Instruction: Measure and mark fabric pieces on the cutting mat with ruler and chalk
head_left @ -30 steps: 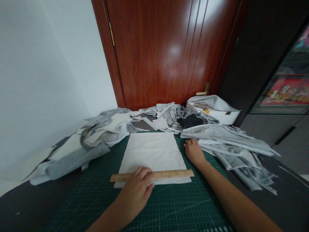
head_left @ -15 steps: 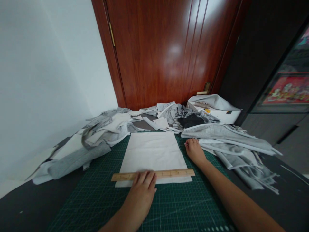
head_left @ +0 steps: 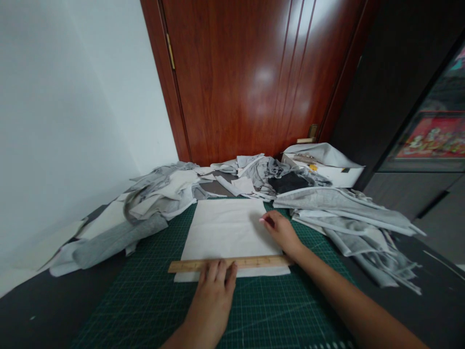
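A white rectangular cloth (head_left: 225, 228) lies flat on the green cutting mat (head_left: 141, 310). Across its near end runs a wooden ruler (head_left: 254, 262), with a strip of cloth showing on the near side. My left hand (head_left: 215, 291) holds the ruler down, fingertips on its middle and thumb beside them. My right hand (head_left: 281, 232) hovers over the cloth's right edge, thumb and forefinger pinched. A pale pink spot shows at their tips; whether it is a nail or a small object I cannot tell.
Crumpled grey and white fabric scraps (head_left: 163, 194) line the left and back. Folded grey pieces (head_left: 334, 203) are stacked on the right. A white box (head_left: 337, 174) with fabric over it stands behind them, before a brown door (head_left: 232, 87). A white wall rises at left.
My right hand has moved left from the mat beside the cloth to over the cloth's right edge. My left hand and the ruler stay nearly in place.
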Action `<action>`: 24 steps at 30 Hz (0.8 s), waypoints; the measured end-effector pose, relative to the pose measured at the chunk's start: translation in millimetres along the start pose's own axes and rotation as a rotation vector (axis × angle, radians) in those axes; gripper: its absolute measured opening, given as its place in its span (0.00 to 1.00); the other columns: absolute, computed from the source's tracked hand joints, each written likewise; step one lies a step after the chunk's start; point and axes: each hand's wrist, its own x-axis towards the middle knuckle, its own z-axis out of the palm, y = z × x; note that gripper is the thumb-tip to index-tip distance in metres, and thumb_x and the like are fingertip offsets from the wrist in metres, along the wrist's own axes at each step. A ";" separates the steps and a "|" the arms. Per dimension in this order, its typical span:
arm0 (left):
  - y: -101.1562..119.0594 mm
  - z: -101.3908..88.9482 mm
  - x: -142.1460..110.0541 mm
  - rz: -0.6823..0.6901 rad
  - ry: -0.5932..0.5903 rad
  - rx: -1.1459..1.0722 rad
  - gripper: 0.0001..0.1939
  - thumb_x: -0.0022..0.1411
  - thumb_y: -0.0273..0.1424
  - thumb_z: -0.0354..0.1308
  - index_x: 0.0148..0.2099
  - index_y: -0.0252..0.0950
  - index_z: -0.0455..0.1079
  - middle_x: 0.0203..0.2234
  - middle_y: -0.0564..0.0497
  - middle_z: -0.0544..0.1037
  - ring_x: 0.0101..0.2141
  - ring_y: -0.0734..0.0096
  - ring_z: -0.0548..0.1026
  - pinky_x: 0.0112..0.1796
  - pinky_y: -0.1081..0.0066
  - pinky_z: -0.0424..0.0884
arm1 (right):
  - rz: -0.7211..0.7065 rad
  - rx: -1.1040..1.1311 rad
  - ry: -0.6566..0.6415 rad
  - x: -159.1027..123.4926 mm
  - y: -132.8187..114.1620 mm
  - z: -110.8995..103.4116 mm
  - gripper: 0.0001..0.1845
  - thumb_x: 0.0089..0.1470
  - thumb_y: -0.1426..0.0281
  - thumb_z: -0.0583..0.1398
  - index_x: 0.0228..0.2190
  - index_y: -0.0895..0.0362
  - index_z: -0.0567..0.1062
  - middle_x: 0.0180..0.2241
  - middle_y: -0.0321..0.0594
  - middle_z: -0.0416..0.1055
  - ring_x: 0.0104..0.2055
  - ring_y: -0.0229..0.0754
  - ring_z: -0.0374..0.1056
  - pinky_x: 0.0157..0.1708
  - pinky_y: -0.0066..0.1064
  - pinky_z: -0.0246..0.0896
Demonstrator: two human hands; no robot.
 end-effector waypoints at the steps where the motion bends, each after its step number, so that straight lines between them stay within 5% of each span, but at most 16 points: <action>1: 1.6 1.9 -0.2 -0.001 0.020 0.019 0.24 0.58 0.20 0.52 0.57 0.36 0.68 0.47 0.43 0.75 0.47 0.54 0.71 0.48 0.52 0.69 | -0.003 0.049 -0.057 1.5 -12.5 5.9 0.05 0.57 0.70 0.56 0.31 0.58 0.71 0.29 0.39 0.69 0.30 0.39 0.65 0.34 0.29 0.59; 6: 6.3 9.3 -0.7 -0.031 0.115 0.088 0.19 0.59 0.23 0.54 0.52 0.27 0.71 0.46 0.40 0.76 0.46 0.53 0.71 0.49 0.52 0.70 | 0.018 0.311 -0.375 8.9 -77.1 46.8 0.02 0.53 0.72 0.60 0.30 0.59 0.73 0.26 0.35 0.71 0.28 0.35 0.65 0.30 0.24 0.57; 11: 3.2 6.2 -5.3 -0.064 0.093 0.047 0.18 0.61 0.28 0.55 0.52 0.32 0.72 0.48 0.41 0.75 0.48 0.52 0.71 0.49 0.51 0.69 | 0.030 0.328 -0.596 18.5 -122.3 88.3 0.02 0.50 0.73 0.63 0.29 0.59 0.76 0.26 0.34 0.71 0.28 0.33 0.65 0.28 0.22 0.56; 24: 5.4 2.2 -8.6 -0.136 -0.030 -0.027 0.19 0.61 0.35 0.57 0.52 0.35 0.73 0.50 0.42 0.73 0.51 0.46 0.69 0.52 0.48 0.66 | -0.078 0.189 -0.756 33.2 -155.7 126.5 0.05 0.48 0.73 0.64 0.31 0.57 0.79 0.30 0.34 0.76 0.32 0.35 0.69 0.29 0.22 0.56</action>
